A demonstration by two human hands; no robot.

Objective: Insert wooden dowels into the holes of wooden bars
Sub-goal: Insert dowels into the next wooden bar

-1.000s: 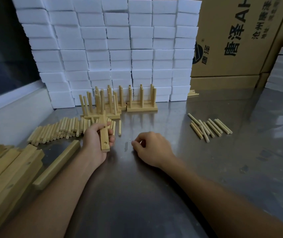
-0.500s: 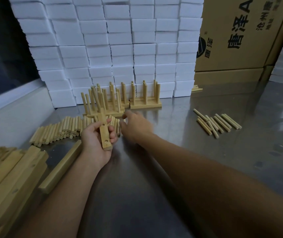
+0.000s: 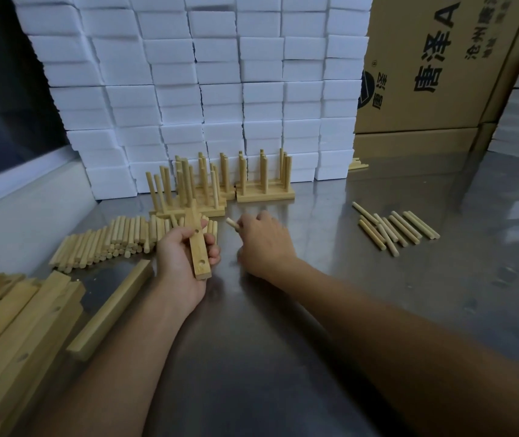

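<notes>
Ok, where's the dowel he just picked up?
Head view, centre: dowel pinched in the right hand, just right of the bar in the left hand.

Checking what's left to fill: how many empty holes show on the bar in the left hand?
2: one hole mid-bar by the thumb, one hole at the near end of the bar. The left hand may hide more.
</notes>
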